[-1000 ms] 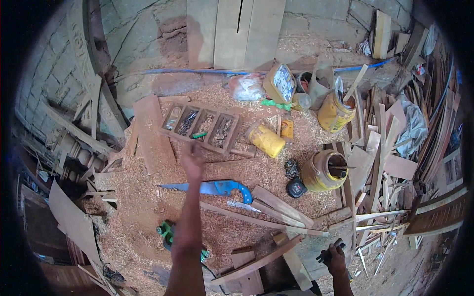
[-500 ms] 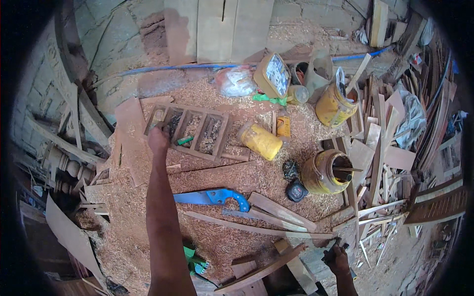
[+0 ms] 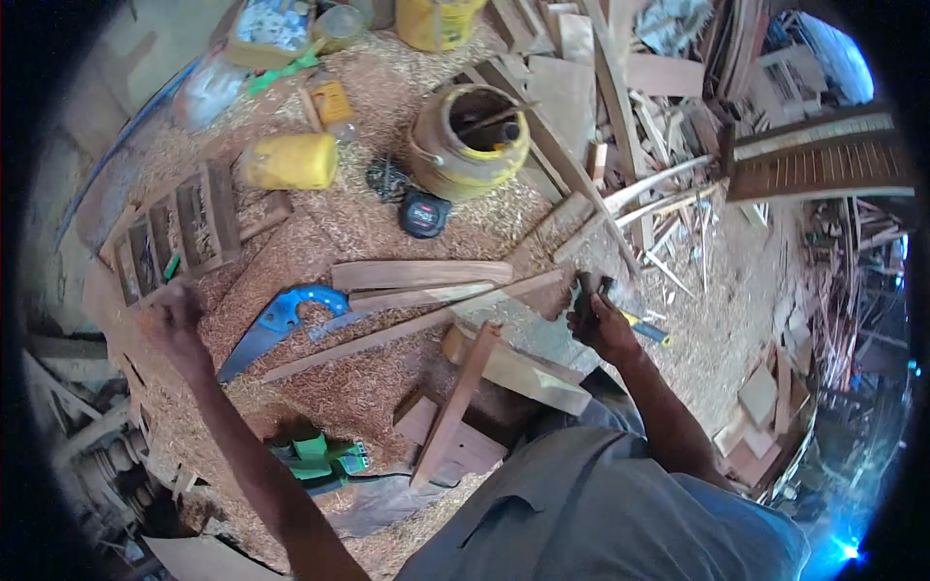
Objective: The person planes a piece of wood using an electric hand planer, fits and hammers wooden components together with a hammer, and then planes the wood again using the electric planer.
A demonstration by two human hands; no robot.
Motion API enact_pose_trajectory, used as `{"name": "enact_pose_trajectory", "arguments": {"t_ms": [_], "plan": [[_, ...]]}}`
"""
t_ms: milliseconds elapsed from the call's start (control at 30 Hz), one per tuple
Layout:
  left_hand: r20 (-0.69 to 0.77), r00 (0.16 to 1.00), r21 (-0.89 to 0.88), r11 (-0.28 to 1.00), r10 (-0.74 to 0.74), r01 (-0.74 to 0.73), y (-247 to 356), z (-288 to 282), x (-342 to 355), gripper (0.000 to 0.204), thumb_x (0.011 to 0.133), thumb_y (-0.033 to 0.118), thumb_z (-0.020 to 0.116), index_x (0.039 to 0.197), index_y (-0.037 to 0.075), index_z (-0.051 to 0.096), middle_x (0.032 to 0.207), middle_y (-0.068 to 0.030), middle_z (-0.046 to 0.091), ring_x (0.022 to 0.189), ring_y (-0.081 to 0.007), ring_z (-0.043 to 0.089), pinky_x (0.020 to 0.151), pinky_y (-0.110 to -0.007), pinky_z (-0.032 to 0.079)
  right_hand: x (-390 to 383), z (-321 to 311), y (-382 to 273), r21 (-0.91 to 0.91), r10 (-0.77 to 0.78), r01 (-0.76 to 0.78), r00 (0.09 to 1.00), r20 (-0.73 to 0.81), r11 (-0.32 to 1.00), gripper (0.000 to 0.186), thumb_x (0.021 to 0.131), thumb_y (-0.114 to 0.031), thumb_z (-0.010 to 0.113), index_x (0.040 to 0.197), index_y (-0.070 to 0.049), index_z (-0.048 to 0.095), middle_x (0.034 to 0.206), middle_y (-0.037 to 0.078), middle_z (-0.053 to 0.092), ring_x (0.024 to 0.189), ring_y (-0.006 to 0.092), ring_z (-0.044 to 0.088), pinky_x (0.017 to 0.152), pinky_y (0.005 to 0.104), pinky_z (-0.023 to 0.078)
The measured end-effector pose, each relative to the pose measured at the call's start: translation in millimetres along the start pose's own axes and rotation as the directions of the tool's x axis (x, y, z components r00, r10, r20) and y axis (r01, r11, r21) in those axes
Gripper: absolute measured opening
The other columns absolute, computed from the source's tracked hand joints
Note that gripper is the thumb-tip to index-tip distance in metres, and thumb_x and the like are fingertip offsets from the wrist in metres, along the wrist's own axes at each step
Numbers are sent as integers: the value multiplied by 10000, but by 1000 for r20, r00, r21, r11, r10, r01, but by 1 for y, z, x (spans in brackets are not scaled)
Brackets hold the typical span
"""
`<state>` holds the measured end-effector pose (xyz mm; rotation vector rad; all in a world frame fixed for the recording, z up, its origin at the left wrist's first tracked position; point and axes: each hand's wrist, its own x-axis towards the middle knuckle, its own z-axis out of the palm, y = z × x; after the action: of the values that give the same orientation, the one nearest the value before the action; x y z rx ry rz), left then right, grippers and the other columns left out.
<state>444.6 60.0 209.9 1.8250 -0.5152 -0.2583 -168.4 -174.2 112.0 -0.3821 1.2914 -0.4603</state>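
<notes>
My left hand (image 3: 176, 324), smeared by motion, is beside the near edge of a wooden compartment tray (image 3: 215, 218). Whether it holds anything cannot be made out. In the tray lie small dark pieces and a small green item (image 3: 171, 266). My right hand (image 3: 608, 331) grips a small dark tool (image 3: 583, 293) with prongs at its top; its exact kind is unclear. Left of that hand, the end of a long thin wood strip (image 3: 417, 324) lies close by. A blue-handled handsaw (image 3: 281, 315) rests on the shavings, nearer my left hand.
A yellow jar (image 3: 291, 162), a black tape measure (image 3: 424, 214) and a stained yellow bucket (image 3: 441, 155) stand farther back. Short boards (image 3: 421, 274) lie mid-bench. A green power tool (image 3: 315, 457) is near my left forearm. Scrap wood (image 3: 668, 145) piles up at right.
The view has swung right and down, showing my lap. My left hand has come away from inside the tray to its near edge. The right hand still grips the dark tool.
</notes>
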Motion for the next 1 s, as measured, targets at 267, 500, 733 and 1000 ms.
{"name": "enact_pose_trajectory", "arguments": {"t_ms": [267, 500, 733, 1000], "plan": [[196, 935, -119, 940, -294, 320, -30, 107, -184, 174, 941, 220, 666, 1000, 61, 626, 880, -44, 678, 770, -160, 651, 685, -334, 546, -4, -13, 7, -182, -41, 48, 998, 43, 982, 312, 928, -181, 659, 1199, -98, 530, 996, 59, 633, 825, 187, 637, 708, 340, 543], [396, 918, 576, 776, 8, -255, -59, 134, -205, 127, 922, 164, 630, 985, 55, 615, 811, -189, 683, 719, -330, 677, 641, -429, 543, 13, -27, 6, -138, -59, 78, 989, 138, 987, 356, 895, -112, 685, 1203, -86, 509, 1033, 103, 667, 906, 229, 683, 797, 364, 568], [440, 893, 845, 381, -95, -376, -33, 118, -168, 147, 913, 137, 569, 1016, 59, 639, 889, -228, 669, 825, -412, 657, 697, -527, 524, 42, -60, 28, -229, -97, 129, 984, 147, 965, 417, 918, -149, 674, 1296, -92, 507, 1102, 52, 642, 961, 195, 648, 870, 361, 556], [-144, 953, 786, 616, 267, -54, 17, 57, -7, 207, 915, 187, 574, 1014, 28, 662, 925, -242, 666, 877, -447, 639, 753, -496, 510, 3, -33, 0, -263, -62, 138, 959, 277, 955, 517, 933, -183, 668, 1382, -99, 426, 1181, 86, 625, 1025, 232, 659, 856, 384, 555]]}}
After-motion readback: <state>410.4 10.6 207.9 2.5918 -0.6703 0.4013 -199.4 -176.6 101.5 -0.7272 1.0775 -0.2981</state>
